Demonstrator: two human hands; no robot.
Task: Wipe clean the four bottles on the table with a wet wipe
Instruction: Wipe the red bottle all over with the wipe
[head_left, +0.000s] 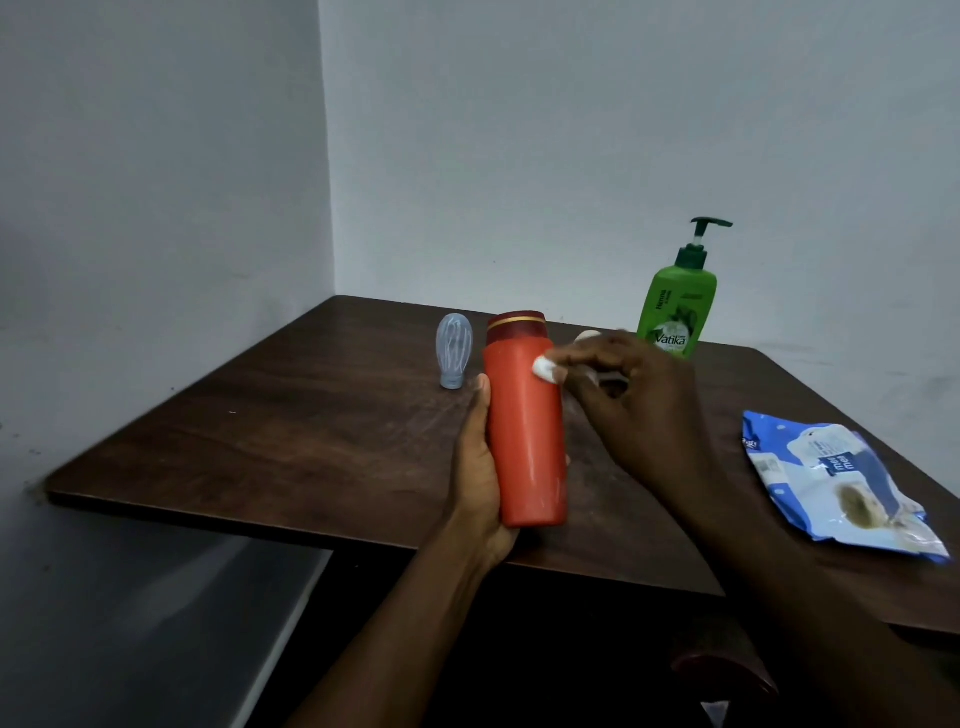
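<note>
My left hand (480, 478) grips an orange bottle (524, 436) with a dark red cap, holding it upright above the dark wooden table (311, 415). With its fingertips my right hand (628, 405) pinches a small white wet wipe (545, 370) against the bottle's upper right side. A green pump bottle (675, 306) stands at the back right. To the left of the orange bottle a small clear bottle (453, 351) stands upside down on its cap. Behind my right hand, a white rounded top (587, 336) of another object peeks out, mostly hidden.
A blue and white wet wipe pack (841, 483) lies on the table's right side near the front edge. Grey walls meet in a corner behind the table. A dark red rounded object (722, 670) sits below the table's front edge.
</note>
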